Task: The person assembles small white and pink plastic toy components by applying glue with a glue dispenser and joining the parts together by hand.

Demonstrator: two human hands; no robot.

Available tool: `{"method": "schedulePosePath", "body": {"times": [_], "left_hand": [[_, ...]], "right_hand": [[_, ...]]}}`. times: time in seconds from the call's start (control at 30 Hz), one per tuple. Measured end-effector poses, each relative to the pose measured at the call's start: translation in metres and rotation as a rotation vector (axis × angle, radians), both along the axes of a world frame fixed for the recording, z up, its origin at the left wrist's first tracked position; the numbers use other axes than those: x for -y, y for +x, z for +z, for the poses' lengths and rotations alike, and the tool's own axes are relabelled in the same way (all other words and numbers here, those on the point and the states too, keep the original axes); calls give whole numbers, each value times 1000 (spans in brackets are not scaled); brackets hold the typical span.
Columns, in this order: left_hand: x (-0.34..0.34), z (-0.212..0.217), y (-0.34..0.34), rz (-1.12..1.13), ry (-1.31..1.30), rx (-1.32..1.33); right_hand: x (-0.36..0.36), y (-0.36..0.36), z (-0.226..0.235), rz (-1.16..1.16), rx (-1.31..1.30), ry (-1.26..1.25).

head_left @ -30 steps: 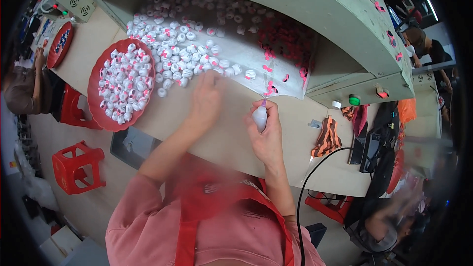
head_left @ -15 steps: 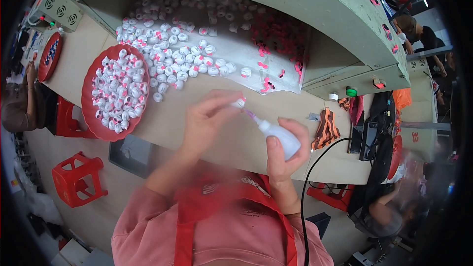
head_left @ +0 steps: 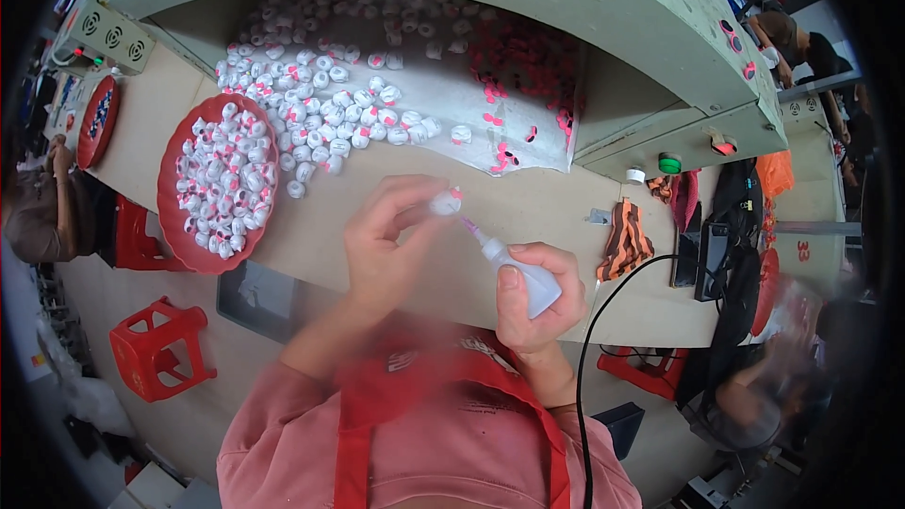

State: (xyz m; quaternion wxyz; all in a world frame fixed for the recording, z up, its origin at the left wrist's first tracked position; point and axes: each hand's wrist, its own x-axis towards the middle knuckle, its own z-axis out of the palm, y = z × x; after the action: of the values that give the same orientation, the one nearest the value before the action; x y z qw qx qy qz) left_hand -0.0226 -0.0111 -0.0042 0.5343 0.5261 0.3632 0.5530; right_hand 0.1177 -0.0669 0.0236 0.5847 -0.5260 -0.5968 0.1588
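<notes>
My left hand (head_left: 388, 231) pinches a small round white piece with a bit of pink on it (head_left: 446, 202), held up over the bench. In my right hand (head_left: 535, 294) is a white squeeze bottle (head_left: 533, 278), fingers wrapped round its body. The bottle's thin purple nozzle (head_left: 469, 225) points up and left, its tip just below the white piece; whether they touch I cannot tell. To the left, a red scalloped dish (head_left: 171, 217) is heaped with more such white and pink pieces (head_left: 226, 179).
Many white pieces (head_left: 330, 118) spread under the grey-green machine housing (head_left: 490, 0), with small pink parts (head_left: 528, 71) to their right. An orange and black striped cloth (head_left: 625, 240) lies near a black cable (head_left: 603, 311). A red stool (head_left: 162, 349) stands on the floor. Co-workers sit at both sides.
The white piece in my left hand has turned and shifted slightly left. My right hand has moved a little left and down with the bottle. The view has tilted slightly.
</notes>
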Motion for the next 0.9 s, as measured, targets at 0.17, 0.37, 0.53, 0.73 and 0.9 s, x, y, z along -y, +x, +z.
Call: {"method": "schedulePosePath", "body": {"times": [0.17,0.37,0.53,0.73,0.9], "left_hand": [[0,5,-1,-14,-46,-3],[-3,2,-3,38,-74,47],[-5,5,-7,-85,-370,148],[-7,0,-5,-163,-413,262],[-8,-1,-3,-193,-405,297]], "right_hand": [[-2,-2,1,49,3,-12],[-4,-1,6,44,38,-15],[-2,1,3,36,-40,-32],[-3,6,2,20,-22,3],[-3,11,0,-16,-5,18]]}}
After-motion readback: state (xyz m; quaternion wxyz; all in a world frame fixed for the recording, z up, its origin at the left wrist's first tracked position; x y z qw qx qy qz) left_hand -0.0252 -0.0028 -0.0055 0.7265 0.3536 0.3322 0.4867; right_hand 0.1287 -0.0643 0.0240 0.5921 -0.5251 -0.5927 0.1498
